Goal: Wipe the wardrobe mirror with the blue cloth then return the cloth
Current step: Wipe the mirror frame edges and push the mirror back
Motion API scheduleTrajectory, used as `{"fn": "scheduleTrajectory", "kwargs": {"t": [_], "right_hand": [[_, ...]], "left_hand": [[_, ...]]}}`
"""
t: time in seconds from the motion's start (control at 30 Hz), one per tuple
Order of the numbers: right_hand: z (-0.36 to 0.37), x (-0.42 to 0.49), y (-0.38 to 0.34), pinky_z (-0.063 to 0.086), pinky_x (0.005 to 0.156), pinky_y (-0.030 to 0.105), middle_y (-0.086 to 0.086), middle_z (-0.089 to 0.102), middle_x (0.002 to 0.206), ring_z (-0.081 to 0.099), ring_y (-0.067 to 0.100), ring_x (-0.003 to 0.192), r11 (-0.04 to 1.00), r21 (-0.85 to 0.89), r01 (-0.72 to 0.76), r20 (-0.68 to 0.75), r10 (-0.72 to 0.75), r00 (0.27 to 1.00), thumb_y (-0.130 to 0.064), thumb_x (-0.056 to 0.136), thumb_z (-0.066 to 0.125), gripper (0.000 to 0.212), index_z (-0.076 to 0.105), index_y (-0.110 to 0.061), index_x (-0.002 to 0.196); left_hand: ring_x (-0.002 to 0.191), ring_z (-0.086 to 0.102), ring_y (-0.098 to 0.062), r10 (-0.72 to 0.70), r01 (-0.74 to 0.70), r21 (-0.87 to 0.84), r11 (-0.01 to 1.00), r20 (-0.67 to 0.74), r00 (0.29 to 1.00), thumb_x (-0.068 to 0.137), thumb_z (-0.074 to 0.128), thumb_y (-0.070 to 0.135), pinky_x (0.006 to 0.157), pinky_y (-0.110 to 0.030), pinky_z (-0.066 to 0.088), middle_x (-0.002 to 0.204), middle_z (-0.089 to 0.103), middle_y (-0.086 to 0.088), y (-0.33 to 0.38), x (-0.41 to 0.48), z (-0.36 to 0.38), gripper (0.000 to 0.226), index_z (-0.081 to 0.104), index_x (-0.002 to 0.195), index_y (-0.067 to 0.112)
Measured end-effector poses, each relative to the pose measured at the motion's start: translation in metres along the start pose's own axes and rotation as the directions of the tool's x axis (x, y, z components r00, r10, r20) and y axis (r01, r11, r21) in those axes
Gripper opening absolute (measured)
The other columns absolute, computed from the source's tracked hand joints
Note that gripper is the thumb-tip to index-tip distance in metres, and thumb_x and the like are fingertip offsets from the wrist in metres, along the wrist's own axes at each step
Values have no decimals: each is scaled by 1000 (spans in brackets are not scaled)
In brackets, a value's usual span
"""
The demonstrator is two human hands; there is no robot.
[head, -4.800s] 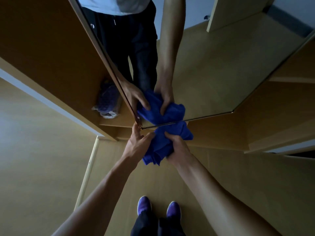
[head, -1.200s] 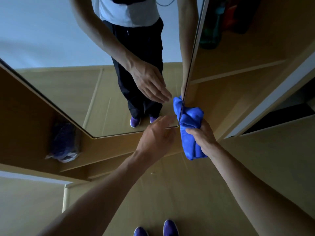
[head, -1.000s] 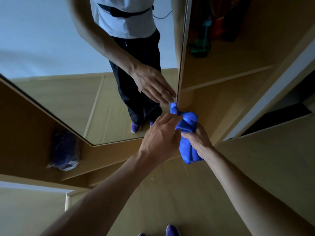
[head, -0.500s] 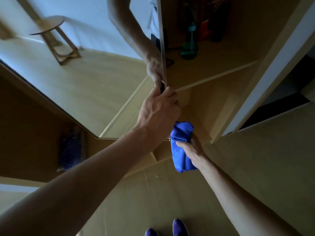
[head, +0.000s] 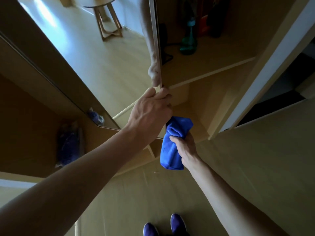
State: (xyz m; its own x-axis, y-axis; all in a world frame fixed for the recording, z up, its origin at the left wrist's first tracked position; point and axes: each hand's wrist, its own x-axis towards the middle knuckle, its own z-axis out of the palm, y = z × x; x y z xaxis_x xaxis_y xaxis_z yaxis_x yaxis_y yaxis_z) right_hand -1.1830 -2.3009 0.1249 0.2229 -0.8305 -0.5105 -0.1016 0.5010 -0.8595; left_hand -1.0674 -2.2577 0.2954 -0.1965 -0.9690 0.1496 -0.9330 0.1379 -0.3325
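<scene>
The wardrobe mirror [head: 109,70] is a hinged door panel that stands swung out, its surface reflecting pale floor and a wooden stool. My left hand [head: 151,108] grips the mirror door's right edge, fingers curled round it. Just below and to the right, my right hand [head: 185,145] holds the bunched blue cloth [head: 173,143], which hangs down off the mirror and does not touch the glass.
Behind the door an open wardrobe shelf [head: 209,65] carries a green bottle [head: 188,40] and dark items. A wrapped blue bundle [head: 69,143] lies in the lower left compartment. A white wardrobe frame edge [head: 265,70] runs at the right. My purple shoes [head: 163,225] stand on the wooden floor.
My left hand went from hovering near the mirror to gripping its edge, and the door has swung further. My right hand lowered the cloth away from the glass.
</scene>
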Motion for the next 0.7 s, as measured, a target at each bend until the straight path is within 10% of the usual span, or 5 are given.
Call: {"fn": "scheduleTrajectory", "kwargs": {"t": [0.4,0.7], "right_hand": [[7,-20,-27,51,77,33,11,69,94,68,24,92,1000,-24,17,-25,-17,1000,-12,84,68,16,63,-14,99],[18,-32,-48,40,60,20,-7,65,81,63,5,78,999,-43,20,-65,-23,998,-11,81,69,23,56,-30,84]], "left_hand": [[134,46,-23,50,-18,256,967,-121,991,96,47,10,96,-35,31,123,59,1,-45,16,-78,28,70,105,22],[124,46,-24,63,-42,276,960,-67,996,96,51,11,100,-35,33,116,55,1,-51,19,-94,22,68,102,23]]}}
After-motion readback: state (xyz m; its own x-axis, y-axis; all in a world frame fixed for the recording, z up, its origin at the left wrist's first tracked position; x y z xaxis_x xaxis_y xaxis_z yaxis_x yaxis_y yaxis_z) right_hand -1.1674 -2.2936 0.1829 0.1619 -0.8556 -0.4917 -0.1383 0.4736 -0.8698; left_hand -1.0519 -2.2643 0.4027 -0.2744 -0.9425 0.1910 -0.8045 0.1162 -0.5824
